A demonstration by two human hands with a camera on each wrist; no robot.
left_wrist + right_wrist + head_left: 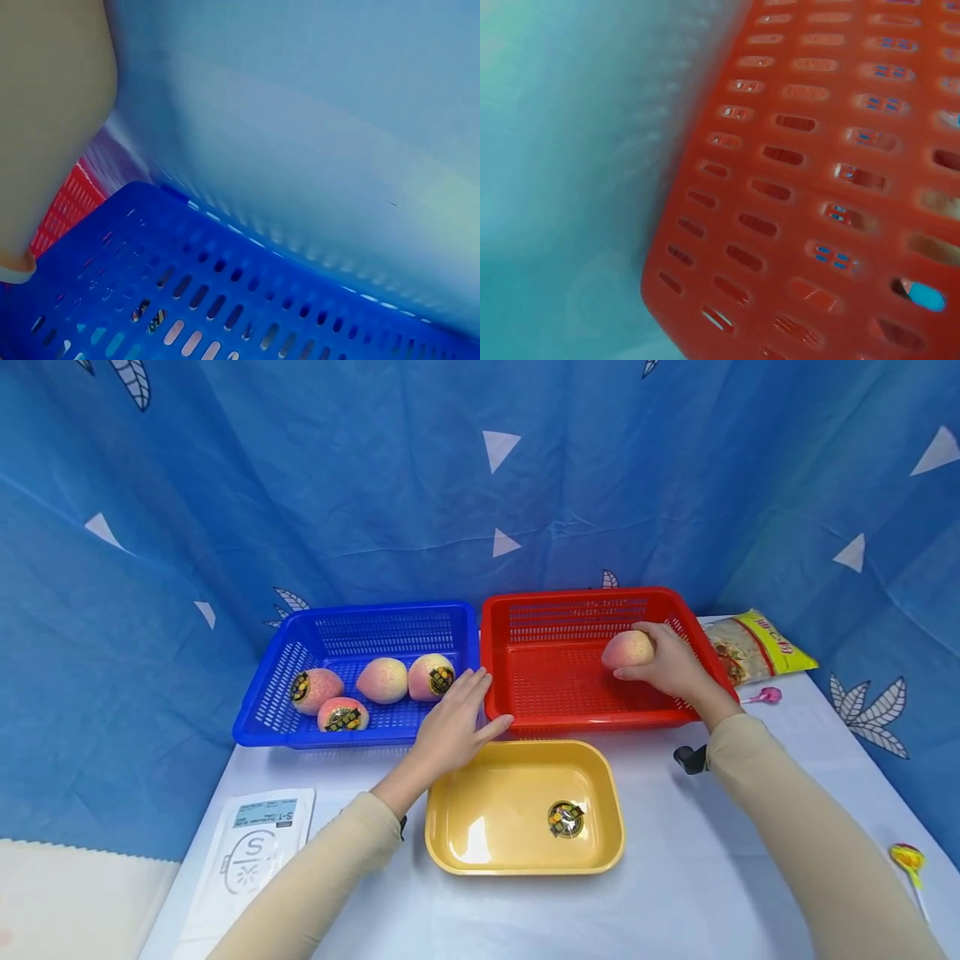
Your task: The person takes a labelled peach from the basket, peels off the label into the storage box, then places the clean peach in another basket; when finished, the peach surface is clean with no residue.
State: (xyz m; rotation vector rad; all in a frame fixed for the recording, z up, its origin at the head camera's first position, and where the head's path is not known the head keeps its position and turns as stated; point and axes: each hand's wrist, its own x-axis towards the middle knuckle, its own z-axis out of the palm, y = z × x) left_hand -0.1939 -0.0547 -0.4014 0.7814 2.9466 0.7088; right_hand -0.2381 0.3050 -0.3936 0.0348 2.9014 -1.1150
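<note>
My right hand (667,664) grips a pink and pale yellow peach (628,650) inside the red basket (555,722), near its right end. My left hand (453,722) lies with straight fingers over the adjoining ends of the red basket and the blue basket (352,740); whether it touches either rim I cannot tell. Several peaches sit in the blue basket, among them a peach (382,681) without a visible label and a peach (343,714) with a dark sticker. In the wrist views only the slotted blue basket wall (247,255) and red basket wall (757,225) show clearly.
A yellow tray (487,793) with a dark round sticker stands in front of the baskets. Left of it lies a white packet (255,852). To the right are a food bag (750,647), a pink lollipop (768,695) and a yellow lollipop (908,860). Blue curtain (555,468) stands behind.
</note>
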